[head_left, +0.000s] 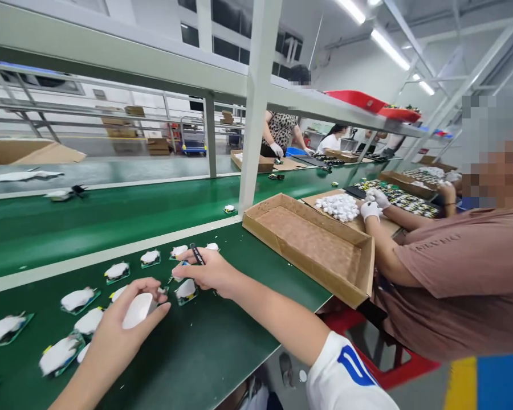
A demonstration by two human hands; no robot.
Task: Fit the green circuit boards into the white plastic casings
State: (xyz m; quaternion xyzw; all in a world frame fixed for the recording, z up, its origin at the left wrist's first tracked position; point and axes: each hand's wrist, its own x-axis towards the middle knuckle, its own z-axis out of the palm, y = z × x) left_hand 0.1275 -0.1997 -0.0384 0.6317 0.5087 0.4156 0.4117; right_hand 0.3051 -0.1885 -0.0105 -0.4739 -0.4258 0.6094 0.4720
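Cupping white piece [139, 310] loosely in left hand [111, 333], fingers half-curled — black pen [195, 253] pinched in right hand [209, 272], which sits nearer the white packs [186, 289] on the belt [222, 336], long axis angled across them.

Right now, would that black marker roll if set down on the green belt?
Probably: the black marker looks slim and rounded, so it may roll on the smooth green belt. Pinched in the right hand, it seems stiff and light.

cardboard tray [310, 250] on green conveyor belt [89, 228], co-worker in brown T-shirt [453, 273], red bins [357, 101] on overhead shelf [111, 51]
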